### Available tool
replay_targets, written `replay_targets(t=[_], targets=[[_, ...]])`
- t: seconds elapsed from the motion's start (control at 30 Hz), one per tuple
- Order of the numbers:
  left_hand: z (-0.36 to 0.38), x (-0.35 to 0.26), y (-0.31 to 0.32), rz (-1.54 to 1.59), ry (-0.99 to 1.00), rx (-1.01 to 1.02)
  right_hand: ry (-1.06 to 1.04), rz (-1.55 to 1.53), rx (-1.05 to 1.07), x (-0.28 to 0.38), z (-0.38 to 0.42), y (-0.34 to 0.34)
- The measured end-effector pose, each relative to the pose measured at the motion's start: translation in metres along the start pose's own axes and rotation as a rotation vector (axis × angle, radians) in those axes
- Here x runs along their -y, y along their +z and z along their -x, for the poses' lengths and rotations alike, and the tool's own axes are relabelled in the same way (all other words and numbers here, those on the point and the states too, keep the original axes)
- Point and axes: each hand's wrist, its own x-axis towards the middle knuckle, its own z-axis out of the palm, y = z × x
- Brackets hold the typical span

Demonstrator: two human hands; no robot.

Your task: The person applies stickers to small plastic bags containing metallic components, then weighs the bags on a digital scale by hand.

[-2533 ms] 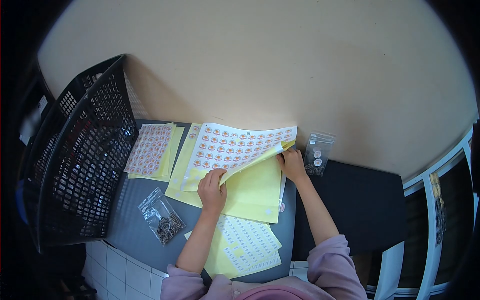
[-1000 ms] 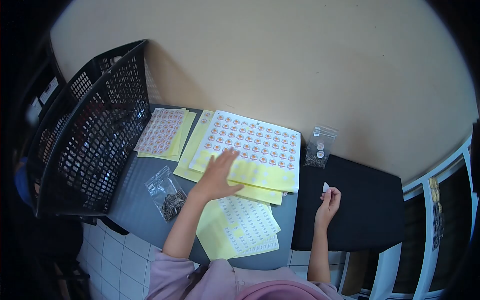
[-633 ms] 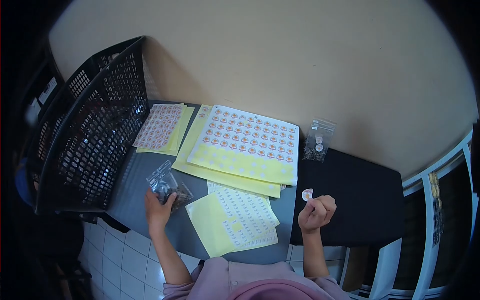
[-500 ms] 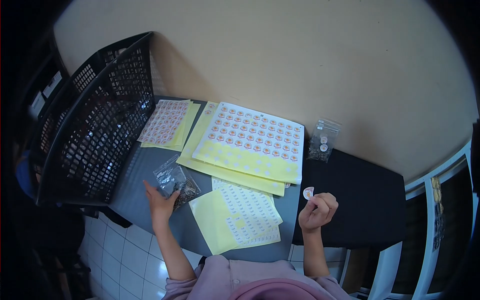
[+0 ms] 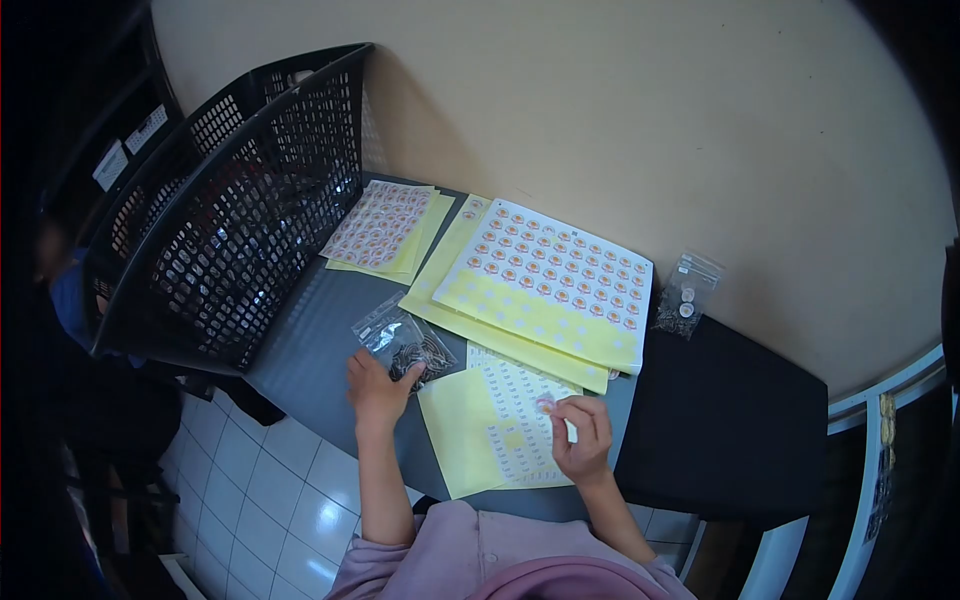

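Note:
My left hand (image 5: 378, 392) rests on the lower edge of a clear zip bag (image 5: 405, 345) with dark contents, thumb and fingers apart around its corner. Between the thumb and fingers of my right hand (image 5: 583, 436) is a round sticker (image 5: 545, 403), held above a yellow sheet with rows of small labels (image 5: 515, 440). Behind it lie large yellow-backed sheets of round stickers (image 5: 560, 265). A smaller stack of sticker sheets (image 5: 382, 225) lies to their left.
A black perforated basket (image 5: 235, 215) stands on the left of the grey table (image 5: 318, 330). Against the wall at right, a second zip bag (image 5: 688, 295) with two round stickers stands by a black surface (image 5: 730, 420). Part of a person in blue (image 5: 68, 300) shows at far left.
My right hand has moved left with the sticker, from over the black surface to over the label sheet. The camera view has shifted, and my left hand stays at the bag.

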Motion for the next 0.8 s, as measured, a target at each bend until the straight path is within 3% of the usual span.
replay_targets(t=[0.1, 0.13, 0.2, 0.33, 0.4, 0.53, 0.6, 0.73, 0.8], targets=[[0.001, -0.001, 0.004, 0.147, 0.086, -0.128, 0.017, -0.042, 0.062, 0.008, 0.003, 0.006], [0.0, -0.002, 0.0, 0.148, 0.085, -0.128, 0.015, -0.053, 0.079, 0.01, 0.005, 0.009], [-0.004, -0.005, -0.013, 0.459, 0.018, -0.033, 0.018, -0.062, 0.106, 0.013, 0.008, 0.012], [-0.02, 0.019, 0.006, 0.323, 0.088, -0.198, 0.038, -0.074, 0.146, 0.016, 0.012, 0.017], [-0.018, 0.015, -0.009, 0.335, -0.005, -0.017, 0.051, -0.083, 0.166, 0.015, 0.015, 0.02], [-0.02, 0.01, -0.015, 0.329, -0.085, 0.154, 0.037, -0.098, 0.208, 0.014, 0.02, 0.027], [-0.028, 0.019, -0.001, 0.346, 0.015, 0.12, 0.032, -0.108, 0.226, 0.016, 0.021, 0.029], [-0.032, 0.017, -0.006, 0.313, 0.032, 0.145, 0.035, -0.12, 0.262, 0.019, 0.022, 0.029], [-0.035, 0.018, -0.001, 0.258, 0.14, -0.001, 0.039, -0.125, 0.273, 0.018, 0.022, 0.03]])
